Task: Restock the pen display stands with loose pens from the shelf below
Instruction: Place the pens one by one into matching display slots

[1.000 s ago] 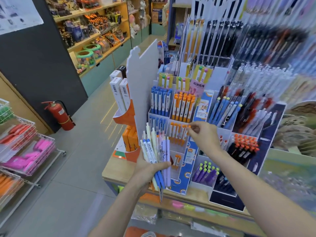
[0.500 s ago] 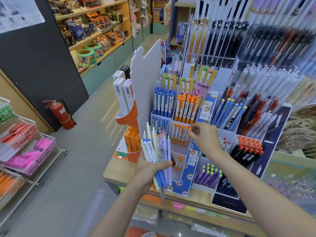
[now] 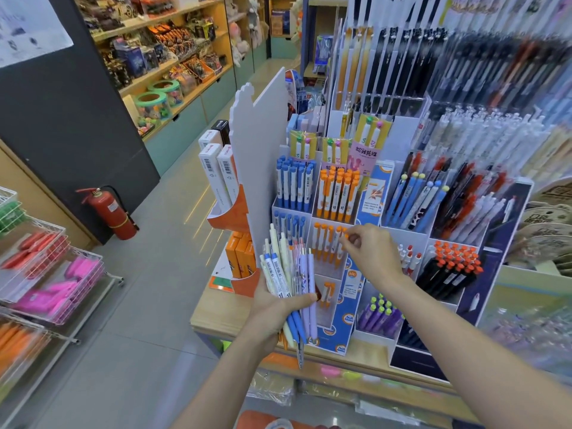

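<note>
My left hand (image 3: 275,308) grips a bundle of loose pens (image 3: 288,274), white, cream, blue and lilac, upright in front of the tiered pen display stand (image 3: 346,311). My right hand (image 3: 371,252) reaches to the stand's middle tier, its thumb and fingers pinching the top of an orange pen (image 3: 340,243) among the other orange pens there. Above sit full rows of blue pens (image 3: 294,184) and orange pens (image 3: 339,190). The lowest orange slot (image 3: 326,294) holds only a couple of pens.
More pen racks (image 3: 448,212) fill the counter to the right. A tall white divider board (image 3: 260,168) and boxed stock (image 3: 216,174) stand to the left. The wooden counter edge (image 3: 213,317) borders the aisle. Wire baskets (image 3: 52,274) and a fire extinguisher (image 3: 108,212) stand across the floor.
My right hand stays at the middle orange tier, fingers working on a pen there. My left hand keeps the bundle still. The camera has shifted slightly.
</note>
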The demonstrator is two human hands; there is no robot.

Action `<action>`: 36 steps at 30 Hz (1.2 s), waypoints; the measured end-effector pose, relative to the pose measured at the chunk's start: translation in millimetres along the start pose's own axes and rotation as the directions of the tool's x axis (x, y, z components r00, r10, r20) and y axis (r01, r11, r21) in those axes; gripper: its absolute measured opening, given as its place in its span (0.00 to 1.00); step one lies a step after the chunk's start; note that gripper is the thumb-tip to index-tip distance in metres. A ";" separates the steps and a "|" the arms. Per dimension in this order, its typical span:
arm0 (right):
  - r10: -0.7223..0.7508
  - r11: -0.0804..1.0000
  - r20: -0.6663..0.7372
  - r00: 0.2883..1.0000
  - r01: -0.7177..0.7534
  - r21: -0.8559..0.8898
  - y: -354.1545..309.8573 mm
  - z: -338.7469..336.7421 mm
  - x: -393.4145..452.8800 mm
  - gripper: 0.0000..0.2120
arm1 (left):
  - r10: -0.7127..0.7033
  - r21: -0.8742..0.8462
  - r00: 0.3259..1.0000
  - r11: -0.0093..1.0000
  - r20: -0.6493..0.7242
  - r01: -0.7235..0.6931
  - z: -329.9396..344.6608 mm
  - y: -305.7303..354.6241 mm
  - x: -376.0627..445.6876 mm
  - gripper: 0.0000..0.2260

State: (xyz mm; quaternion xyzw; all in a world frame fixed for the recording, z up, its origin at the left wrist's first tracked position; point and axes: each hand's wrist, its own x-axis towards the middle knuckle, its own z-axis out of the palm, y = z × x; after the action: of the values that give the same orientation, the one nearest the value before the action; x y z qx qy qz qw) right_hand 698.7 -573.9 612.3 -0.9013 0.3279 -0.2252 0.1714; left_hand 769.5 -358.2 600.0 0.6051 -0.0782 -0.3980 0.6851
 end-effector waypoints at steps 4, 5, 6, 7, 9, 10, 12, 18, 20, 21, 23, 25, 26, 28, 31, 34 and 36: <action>0.016 0.997 -0.026 1.000 -0.018 -0.078 -6.0 4.7 3.2 0.11 | 0.002 0.010 1.000 1.000 0.007 -0.002 3.2 1.5 0.5 0.29; -0.008 0.996 -0.037 0.999 0.004 -0.092 -6.6 5.5 2.8 0.10 | 0.003 0.013 1.000 1.000 0.009 -0.003 3.7 2.3 0.6 0.29; -0.031 0.995 -0.045 0.999 0.027 -0.097 -7.1 6.0 1.3 0.09 | 0.006 0.016 1.000 1.000 0.012 -0.006 4.1 3.2 0.3 0.29; -0.048 0.994 -0.052 0.998 0.043 -0.096 -6.8 6.7 -0.7 0.09 | 0.009 0.019 1.000 1.000 0.014 -0.010 4.5 3.8 0.4 0.30; -0.051 0.994 -0.055 0.997 0.046 -0.095 -7.2 7.2 -4.4 0.09 | 0.019 0.021 1.000 1.000 0.021 -0.019 5.2 5.1 0.8 0.30; -0.048 0.993 -0.043 0.998 0.043 -0.106 -6.5 7.8 -4.7 0.09 | 0.021 0.023 1.000 1.000 0.021 -0.021 5.2 5.7 0.9 0.29; -0.040 0.990 -0.003 0.999 0.040 -0.136 -7.5 6.6 -2.3 0.10 | 0.019 0.024 1.000 1.000 0.022 -0.020 4.9 6.4 -0.4 0.29; -0.114 0.890 0.212 0.971 0.005 0.455 -52.5 -46.5 14.0 0.09 | 0.021 0.032 0.997 0.999 0.068 -0.024 2.5 10.0 -3.0 0.29; -0.217 0.890 0.454 0.864 -0.015 0.455 -69.2 -58.9 16.6 0.10 | 0.035 0.029 0.996 0.999 0.082 -0.037 5.3 12.7 -4.8 0.28; -0.247 0.914 0.516 0.820 0.020 0.405 -74.2 -60.2 16.8 0.11 | 0.042 0.028 0.995 0.999 0.093 -0.045 7.1 13.7 -6.2 0.28; -0.254 0.932 0.537 0.805 0.055 0.358 -78.9 -57.8 15.6 0.10 | 0.046 0.032 0.992 0.998 0.114 -0.050 10.0 15.3 -9.1 0.27; -0.227 0.920 0.520 0.823 0.006 0.392 -79.9 -54.5 13.2 0.07 | 0.046 0.037 0.992 0.998 0.120 -0.051 10.4 15.4 -10.4 0.27; -0.214 0.915 0.520 0.827 -0.017 0.404 -80.8 -53.9 11.2 0.07 | 0.045 0.039 0.992 0.998 0.119 -0.050 9.8 14.9 -10.5 0.27; -0.177 0.904 0.525 0.832 -0.073 0.420 -81.4 -50.9 8.2 0.07 | 0.043 0.040 0.992 0.998 0.117 -0.048 9.1 14.2 -10.9 0.28; -0.089 0.879 0.519 0.850 -0.179 0.442 -85.5 -46.6 2.4 0.05 | 0.047 0.041 0.993 0.998 0.109 -0.051 9.6 11.4 -11.2 0.26; -0.030 0.873 0.484 0.874 -0.213 0.439 -88.5 -42.1 -1.1 0.04 | 0.036 0.027 0.994 0.999 0.107 -0.039 11.8 10.7 -11.4 0.27; 0.021 0.828 0.459 0.888 -0.273 0.490 -90.7 -42.4 -1.4 0.04 | 0.024 0.029 0.994 0.999 0.111 -0.028 11.6 10.2 -10.1 0.28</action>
State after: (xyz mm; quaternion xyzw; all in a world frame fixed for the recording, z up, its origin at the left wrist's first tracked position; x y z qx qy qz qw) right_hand 722.4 -513.9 688.9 -0.8137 0.2744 -0.0875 0.5049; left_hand 760.4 -361.1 615.8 0.5915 -0.1300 -0.4207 0.6755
